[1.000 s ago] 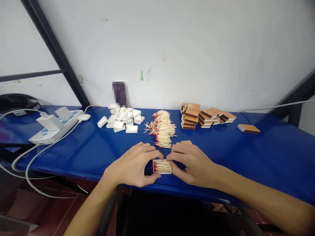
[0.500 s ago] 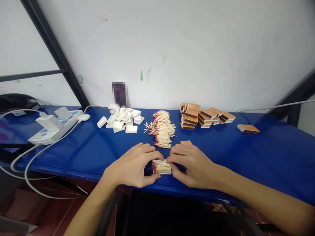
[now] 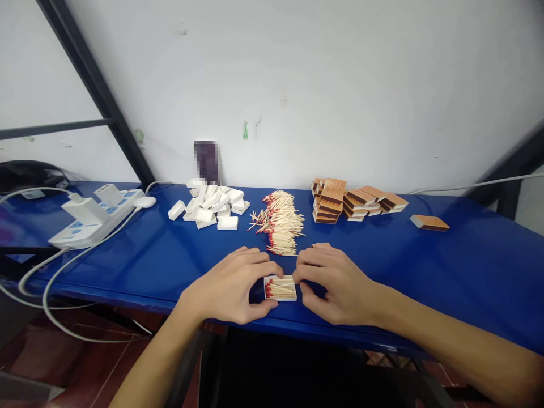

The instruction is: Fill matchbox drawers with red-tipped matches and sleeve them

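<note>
A small white matchbox tray (image 3: 287,299) lies near the front edge of the blue table, with red-tipped matches (image 3: 280,288) lying lengthwise in it, heads to the left. My left hand (image 3: 238,286) grips the tray's left part, thumb at the near wall and index finger at the far wall. At the tray's right end is my right hand (image 3: 329,280), its fingers curled and the index fingertip by the match ends. Thumb and index tips come close together; whether they pinch anything is hidden. Just beyond both hands lies a loose pile of matches (image 3: 283,224).
White empty trays (image 3: 212,207) are heaped at back left. Orange-brown matchbox sleeves (image 3: 334,201) are stacked at back right, and a single matchbox (image 3: 429,222) lies farther right. A power strip (image 3: 100,218) with white cables occupies the left side. Behind stands a white wall (image 3: 323,85).
My right hand has shifted slightly right, its index finger drawing back from over the matches to the tray's right end. My left hand and the tray stay nearly still.
</note>
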{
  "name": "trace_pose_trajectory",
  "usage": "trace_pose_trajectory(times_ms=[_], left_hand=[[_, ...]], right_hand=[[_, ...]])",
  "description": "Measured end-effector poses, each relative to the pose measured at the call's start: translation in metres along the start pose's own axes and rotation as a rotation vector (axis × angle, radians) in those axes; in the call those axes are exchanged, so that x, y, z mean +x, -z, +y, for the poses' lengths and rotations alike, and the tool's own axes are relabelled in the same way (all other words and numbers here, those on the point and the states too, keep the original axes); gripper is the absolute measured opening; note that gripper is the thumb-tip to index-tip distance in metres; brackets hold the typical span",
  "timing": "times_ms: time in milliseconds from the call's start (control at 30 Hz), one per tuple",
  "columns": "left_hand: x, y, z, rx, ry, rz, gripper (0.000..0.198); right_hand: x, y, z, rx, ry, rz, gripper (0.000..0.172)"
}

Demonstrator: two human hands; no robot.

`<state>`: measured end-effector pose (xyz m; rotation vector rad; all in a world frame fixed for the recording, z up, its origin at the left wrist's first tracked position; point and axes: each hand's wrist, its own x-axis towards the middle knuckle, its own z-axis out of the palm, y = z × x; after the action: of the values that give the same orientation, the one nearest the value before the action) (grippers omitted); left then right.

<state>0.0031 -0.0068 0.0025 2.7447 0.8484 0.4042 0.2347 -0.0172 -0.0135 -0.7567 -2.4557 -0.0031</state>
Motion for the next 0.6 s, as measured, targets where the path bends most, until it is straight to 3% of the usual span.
trace_pose_trajectory(times_ms=[433,600], left_hand=[[0.0007,0.0008,-0.0014,-0.02,-0.023,-0.037,0.025],[0.0005,0.0007,-0.0012,-0.013,-0.028,-0.029,0.021]], right_hand=[[-0.0015,-0.0021,0.0017,0.004,0.013,0.003,0.017],[-0.0017,-0.0033,0.0014,-0.004,-0.002,-0.072,0.017]])
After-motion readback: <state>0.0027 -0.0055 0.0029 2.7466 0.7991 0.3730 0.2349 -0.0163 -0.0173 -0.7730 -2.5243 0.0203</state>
